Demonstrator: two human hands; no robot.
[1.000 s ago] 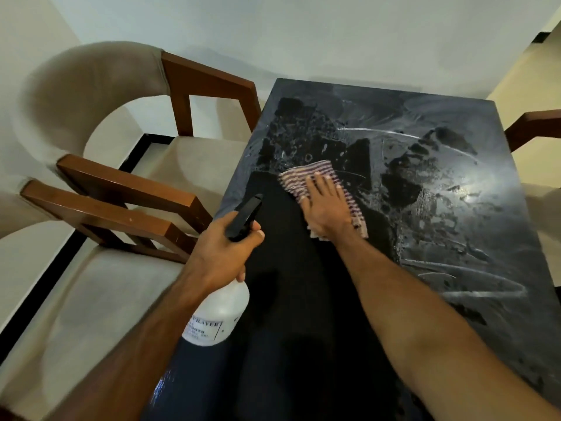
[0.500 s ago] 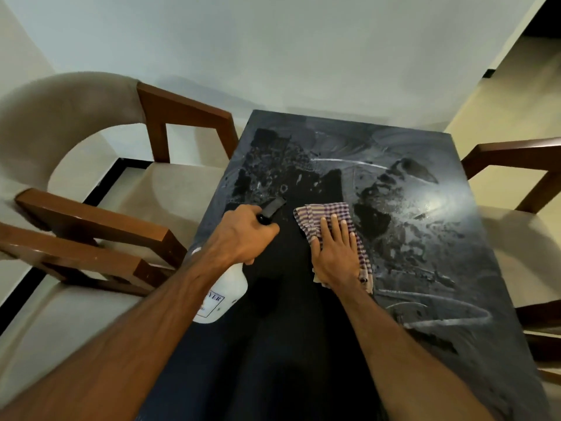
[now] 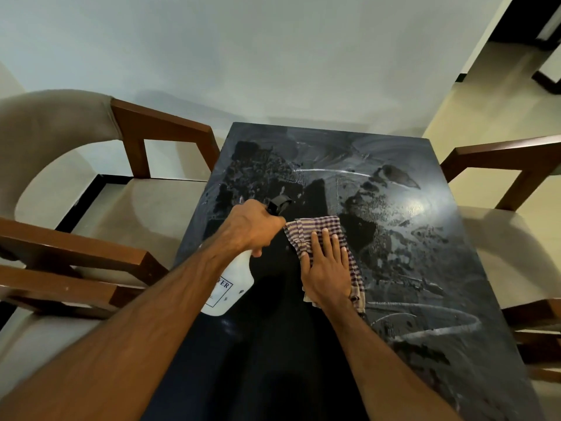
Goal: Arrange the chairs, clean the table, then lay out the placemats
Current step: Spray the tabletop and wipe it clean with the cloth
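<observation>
Left hand (image 3: 253,227): closed on spray bottle (image 3: 230,287), now beside cloth (image 3: 321,235), at its 9 o'clock.
Right hand (image 3: 329,275): flat, pressing cloth on counter (image 3: 425,268).
Meaning: more spraying likely; wiping continues.

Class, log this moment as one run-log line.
stage: cleaning | left hand: gripping white plastic spray bottle | right hand: flat on checked cloth | dark glossy table: streaked | placemats: none visible
</observation>
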